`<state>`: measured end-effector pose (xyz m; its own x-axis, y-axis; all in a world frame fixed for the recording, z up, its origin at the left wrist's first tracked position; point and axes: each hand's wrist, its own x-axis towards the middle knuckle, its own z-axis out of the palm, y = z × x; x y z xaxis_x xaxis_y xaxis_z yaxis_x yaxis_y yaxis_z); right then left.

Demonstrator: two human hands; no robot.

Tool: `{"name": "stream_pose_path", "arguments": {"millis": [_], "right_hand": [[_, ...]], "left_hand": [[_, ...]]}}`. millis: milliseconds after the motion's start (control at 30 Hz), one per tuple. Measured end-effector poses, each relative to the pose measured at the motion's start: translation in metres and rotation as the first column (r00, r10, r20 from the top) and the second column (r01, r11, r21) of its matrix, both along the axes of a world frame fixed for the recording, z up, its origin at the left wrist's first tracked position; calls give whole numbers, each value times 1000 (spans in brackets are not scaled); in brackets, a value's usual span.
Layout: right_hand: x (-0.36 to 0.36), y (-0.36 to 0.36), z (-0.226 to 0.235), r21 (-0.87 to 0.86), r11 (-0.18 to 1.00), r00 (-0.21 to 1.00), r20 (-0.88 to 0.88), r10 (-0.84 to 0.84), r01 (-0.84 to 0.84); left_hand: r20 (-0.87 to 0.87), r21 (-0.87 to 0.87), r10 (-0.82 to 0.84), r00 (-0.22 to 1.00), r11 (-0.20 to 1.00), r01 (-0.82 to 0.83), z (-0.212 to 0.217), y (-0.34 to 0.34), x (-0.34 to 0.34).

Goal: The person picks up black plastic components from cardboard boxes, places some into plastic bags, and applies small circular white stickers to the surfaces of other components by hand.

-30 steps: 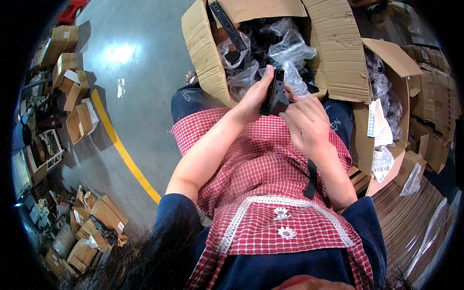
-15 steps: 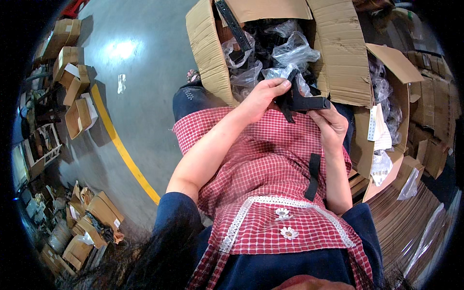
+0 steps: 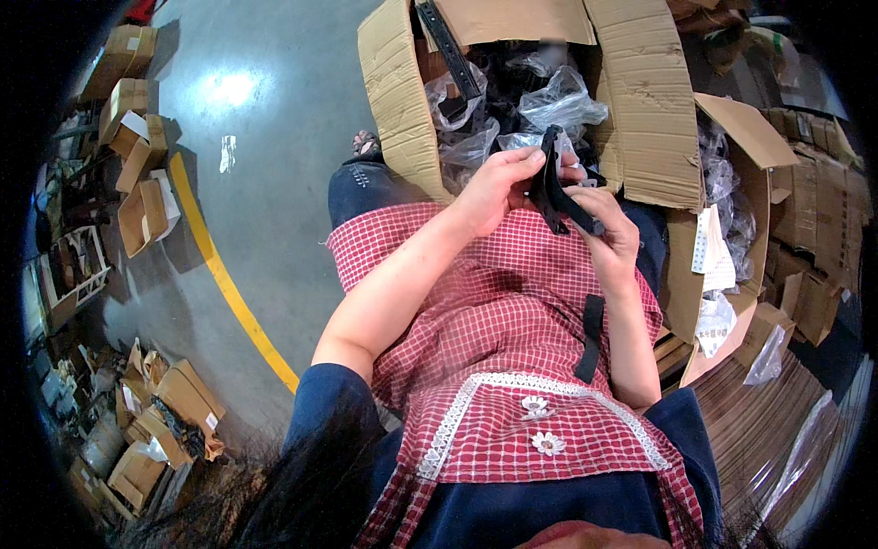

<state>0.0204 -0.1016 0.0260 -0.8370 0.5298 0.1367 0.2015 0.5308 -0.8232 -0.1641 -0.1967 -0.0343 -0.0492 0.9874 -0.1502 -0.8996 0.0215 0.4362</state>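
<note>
In the head view, a slim black part with a bent side strip, its material unclear (image 3: 552,188), sits between both hands above the red-and-white checked cloth apron (image 3: 494,316). Its long upright piece runs roughly from twelve to six o'clock, while the strip slants off toward four o'clock. The left hand (image 3: 498,190) lies at nine o'clock of the part, thumb pressed along its upper end; the right hand (image 3: 611,224) lies at four o'clock, fingers closed around the strip. Both hands touch it, so neither is nearer. The left forearm points toward one o'clock, the right nearly toward twelve. Beyond, at twelve o'clock, stands an open brown cardboard box (image 3: 645,101) containing crumpled clear plastic bags (image 3: 560,102).
</note>
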Motion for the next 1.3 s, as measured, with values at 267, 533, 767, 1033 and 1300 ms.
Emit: {"name": "stream_pose_path", "arguments": {"millis": [267, 533, 767, 1033, 1300], "right_hand": [[-16, -11, 3, 268, 963, 1000, 13, 24, -26], [-8, 6, 1, 383, 918, 984, 98, -150, 102], [3, 34, 2, 210, 922, 917, 169, -361, 324], [-1, 34, 4, -199, 875, 894, 16, -448, 442], [-45, -73, -7, -96, 989, 993, 37, -110, 113]], "left_hand": [[4, 50, 7, 1000, 999, -8, 5, 0, 8], [-978, 124, 168, 121, 942, -312, -29, 4, 18], [-974, 223, 195, -112, 892, -394, -20, 3, 9], [-943, 327, 277, -185, 876, -354, -15, 4, 6], [-804, 585, 535, -258, 788, -190, -20, 9, -5]]}}
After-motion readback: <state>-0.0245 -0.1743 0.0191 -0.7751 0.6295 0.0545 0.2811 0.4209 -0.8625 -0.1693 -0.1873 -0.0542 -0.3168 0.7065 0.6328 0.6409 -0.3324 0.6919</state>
